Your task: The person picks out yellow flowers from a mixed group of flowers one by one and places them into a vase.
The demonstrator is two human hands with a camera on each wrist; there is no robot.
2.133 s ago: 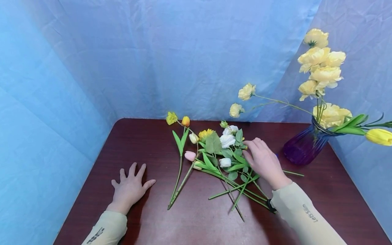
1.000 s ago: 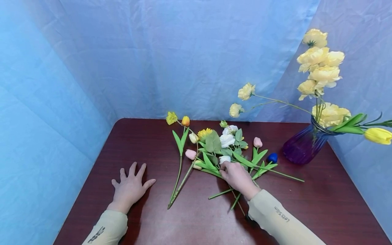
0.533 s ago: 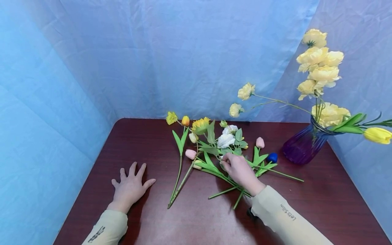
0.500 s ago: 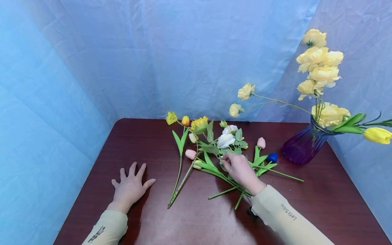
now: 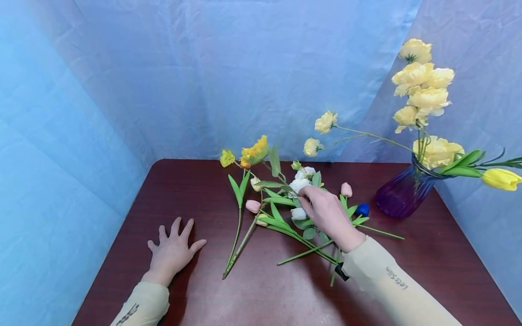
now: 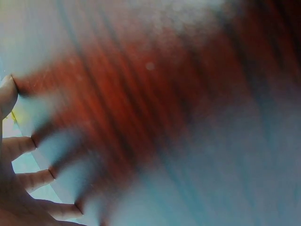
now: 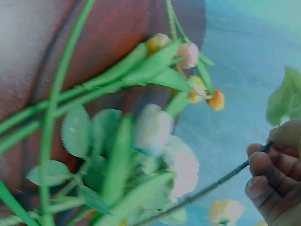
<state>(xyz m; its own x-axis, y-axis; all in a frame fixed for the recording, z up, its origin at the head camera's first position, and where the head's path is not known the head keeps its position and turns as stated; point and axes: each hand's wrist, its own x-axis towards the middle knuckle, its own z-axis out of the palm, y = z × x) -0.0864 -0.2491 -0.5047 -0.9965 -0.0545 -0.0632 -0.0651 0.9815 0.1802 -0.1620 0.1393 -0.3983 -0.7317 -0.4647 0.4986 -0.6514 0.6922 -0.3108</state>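
Note:
My right hand (image 5: 328,217) pinches the stem (image 7: 216,182) of a sunflower (image 5: 257,150) between thumb and fingertips. The bloom is raised at the upper left of the hand, in front of an orange tulip, and its leaf (image 5: 274,161) stands out beside it. Below the hand lies a loose heap with a white tulip (image 5: 299,213), a white rose (image 5: 299,184) and crossing green stems. Flat on the table at the left, my left hand (image 5: 173,251) rests with fingers spread; the left wrist view shows its fingertips pressing the shiny surface.
A blue-purple glass vase (image 5: 397,194) leans at the right, holding pale yellow flowers (image 5: 430,99) and a yellow tulip (image 5: 500,179). Between heap and vase lie a pink tulip (image 5: 346,189) and a blue tulip (image 5: 362,209). Another pink tulip (image 5: 253,206) lies left of the heap.
My right hand has moved left from the heap's right side, taken hold of the sunflower's stem and lifted its bloom up and to the left. The left hand has stayed put.

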